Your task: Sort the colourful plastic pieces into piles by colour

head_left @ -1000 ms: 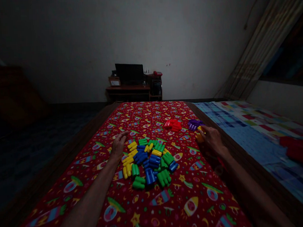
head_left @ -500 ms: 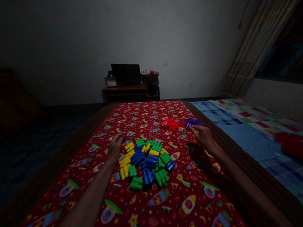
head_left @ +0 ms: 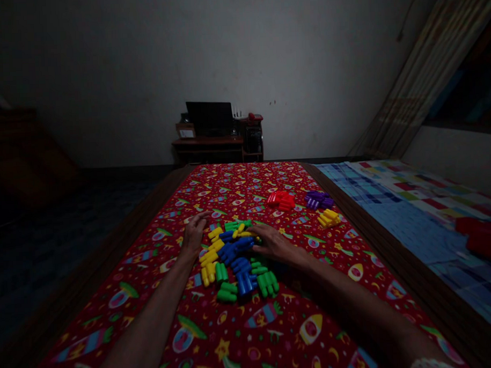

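A loose pile of plastic toy blocks in blue [head_left: 228, 253], green [head_left: 268, 283] and yellow [head_left: 209, 273] lies on the red patterned cloth [head_left: 270, 333]. My right hand [head_left: 274, 243] reaches into the pile's right side, thumb and fingers closed around a yellow block [head_left: 247, 234]; the fingers partly hide it. My left hand [head_left: 194, 235] rests on the cloth at the pile's left edge, fingers loosely stretched and holding nothing. Beyond my right hand lie a red block group [head_left: 281, 200], a purple block group [head_left: 318, 199] and a small yellow block group [head_left: 329, 218].
The cloth covers a long surface with a brown border [head_left: 338, 194]. To the right is bedding [head_left: 375, 201] with a red item [head_left: 481, 237] on it. A desk with a monitor [head_left: 210, 118] stands against the far wall.
My right hand has moved from beside the purple group left and nearer into the pile. Yellow blocks now show by the purple group, where the hand was. The view has shifted slightly.
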Tool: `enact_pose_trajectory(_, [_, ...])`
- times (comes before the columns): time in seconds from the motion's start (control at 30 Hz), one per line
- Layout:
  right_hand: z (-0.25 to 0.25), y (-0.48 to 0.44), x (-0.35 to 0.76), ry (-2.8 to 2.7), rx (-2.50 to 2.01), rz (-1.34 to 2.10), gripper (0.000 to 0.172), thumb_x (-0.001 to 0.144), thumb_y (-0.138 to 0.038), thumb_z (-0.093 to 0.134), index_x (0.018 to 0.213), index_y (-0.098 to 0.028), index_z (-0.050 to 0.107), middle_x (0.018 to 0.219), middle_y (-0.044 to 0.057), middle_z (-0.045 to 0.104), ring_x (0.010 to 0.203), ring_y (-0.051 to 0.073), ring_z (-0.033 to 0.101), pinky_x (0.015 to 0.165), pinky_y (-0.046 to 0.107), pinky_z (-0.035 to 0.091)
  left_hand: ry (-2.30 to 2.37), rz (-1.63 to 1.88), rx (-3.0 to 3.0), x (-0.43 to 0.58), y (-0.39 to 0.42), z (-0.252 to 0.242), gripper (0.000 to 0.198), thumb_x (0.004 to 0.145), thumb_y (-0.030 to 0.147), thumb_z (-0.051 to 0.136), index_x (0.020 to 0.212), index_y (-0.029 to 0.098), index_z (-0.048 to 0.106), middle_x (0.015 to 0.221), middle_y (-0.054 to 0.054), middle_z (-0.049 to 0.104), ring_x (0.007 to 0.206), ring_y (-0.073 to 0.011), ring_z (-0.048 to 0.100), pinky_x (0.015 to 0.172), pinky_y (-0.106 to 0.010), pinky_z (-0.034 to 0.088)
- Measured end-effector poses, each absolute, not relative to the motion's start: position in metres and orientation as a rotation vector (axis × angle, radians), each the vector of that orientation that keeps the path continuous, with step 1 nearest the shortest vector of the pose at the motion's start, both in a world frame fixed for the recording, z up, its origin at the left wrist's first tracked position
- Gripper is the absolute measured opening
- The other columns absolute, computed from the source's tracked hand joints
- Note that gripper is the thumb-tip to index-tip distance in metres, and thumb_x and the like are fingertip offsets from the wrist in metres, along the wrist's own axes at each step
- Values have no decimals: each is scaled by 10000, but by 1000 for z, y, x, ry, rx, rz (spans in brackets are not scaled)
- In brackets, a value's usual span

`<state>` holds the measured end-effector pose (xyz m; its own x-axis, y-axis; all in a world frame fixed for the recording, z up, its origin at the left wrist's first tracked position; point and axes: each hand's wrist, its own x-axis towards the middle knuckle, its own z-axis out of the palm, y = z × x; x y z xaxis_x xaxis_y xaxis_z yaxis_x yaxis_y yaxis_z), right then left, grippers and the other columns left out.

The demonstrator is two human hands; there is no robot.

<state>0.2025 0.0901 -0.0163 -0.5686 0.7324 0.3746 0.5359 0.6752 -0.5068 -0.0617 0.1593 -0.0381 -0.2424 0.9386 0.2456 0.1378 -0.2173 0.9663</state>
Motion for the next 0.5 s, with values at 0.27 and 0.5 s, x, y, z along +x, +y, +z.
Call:
enact_pose_trajectory(0.27, [-14, 112, 219, -2095, -1214, 239, 382, 769, -135, 592, 1146, -163, 646, 1160, 131, 641, 1068, 238, 582, 911, 361, 436, 1349, 1524, 1353, -58, 154, -30, 354, 640, 365, 551, 905, 184, 702, 1027, -74, 709, 972, -254, 629, 878, -361, 490])
enact_pose_trajectory(0.5, [14, 106, 200, -2416, -1305, 301, 213, 843, -131, 485, 894, -145, 691, 740, 71, 676, 672, 165, 600, 614, 242, 379, 1330, 1530, 1319, -59, 157, -35, 364, 633, 371, 565, 908, 176, 702, 1007, -83, 714, 971, -261, 637, 896, -377, 487])
